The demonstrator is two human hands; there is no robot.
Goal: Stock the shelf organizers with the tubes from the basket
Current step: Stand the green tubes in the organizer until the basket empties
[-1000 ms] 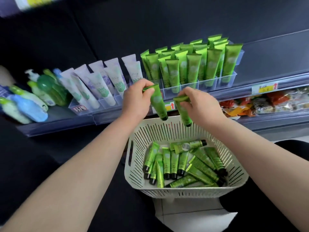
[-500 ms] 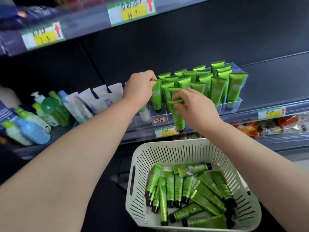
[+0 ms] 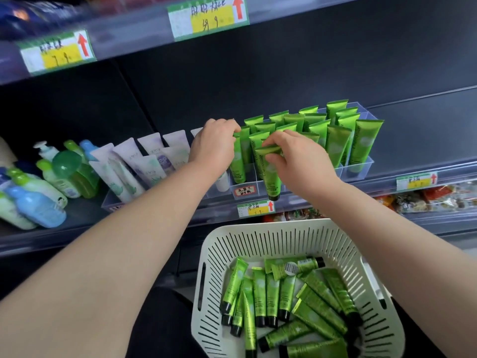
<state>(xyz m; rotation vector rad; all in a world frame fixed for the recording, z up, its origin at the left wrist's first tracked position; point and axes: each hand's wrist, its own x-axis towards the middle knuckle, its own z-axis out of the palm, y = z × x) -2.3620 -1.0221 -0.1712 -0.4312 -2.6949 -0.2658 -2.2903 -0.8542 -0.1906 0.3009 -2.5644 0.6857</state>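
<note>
At the organizer point(image 3: 360, 169), right fingers point(image 3: 278, 139) pinch one tube point(image 3: 271, 174), half-hidden left fingers point(image 3: 231, 126) another tube point(image 3: 237, 164).

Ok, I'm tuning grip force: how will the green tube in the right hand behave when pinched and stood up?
Probably light: the right hand pinches the green tube at its crimped end alone. Its glossy skin looks soft, so it may dent or slip. On its narrow black cap it would likely tip unless the organizer walls prop it.

Pinches glossy green plastic tube point(image 3: 271, 174) with right hand point(image 3: 296, 161); grips second green tube point(image 3: 237, 164) in clear plastic organizer point(image 3: 361, 166) with left hand point(image 3: 214, 143).
</note>
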